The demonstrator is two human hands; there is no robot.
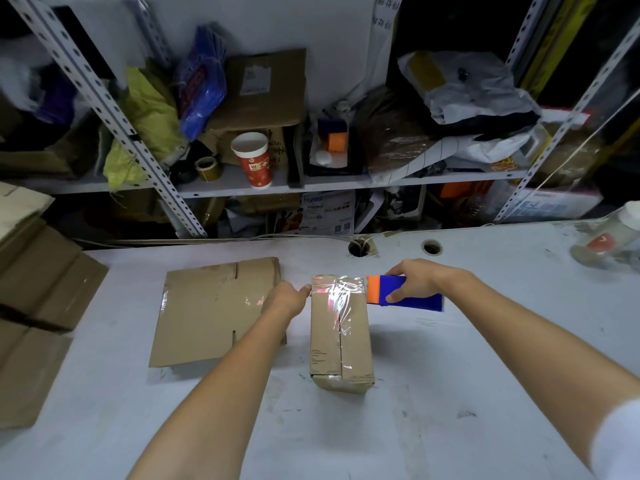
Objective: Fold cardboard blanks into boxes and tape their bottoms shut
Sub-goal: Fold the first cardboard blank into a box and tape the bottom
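Head view: my right grip (414, 284) holds the tape cutter (415, 302) at the far end of the box (341, 341), lying long toward me on the surface (467, 393). My left grip (285, 301) touches its side, fingers hidden.

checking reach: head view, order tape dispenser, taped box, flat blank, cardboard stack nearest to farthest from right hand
1. tape dispenser, in the right hand
2. taped box, just left
3. flat blank, further left
4. cardboard stack, far left

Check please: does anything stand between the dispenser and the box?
Nothing visible does. The dispenser, held by the right hand, reaches the box at its far right edge; the left hand touches the opposite side.
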